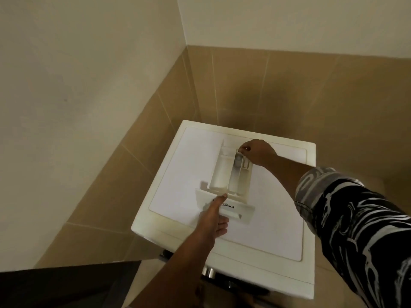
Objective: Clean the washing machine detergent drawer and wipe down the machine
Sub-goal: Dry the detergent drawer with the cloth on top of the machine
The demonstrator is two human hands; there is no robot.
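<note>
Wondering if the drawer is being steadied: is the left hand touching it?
Touching. The head view shows the left hand lying across the front panel of the drawer, with its fingertip on the compartment edge and no gap.

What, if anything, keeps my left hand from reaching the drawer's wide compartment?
Likely nothing, so yes. The left hand rests on the front panel of the drawer, a fingertip at the wide compartment's near edge. Its top is open, and the right hand pinches farther back, to its right.
</note>
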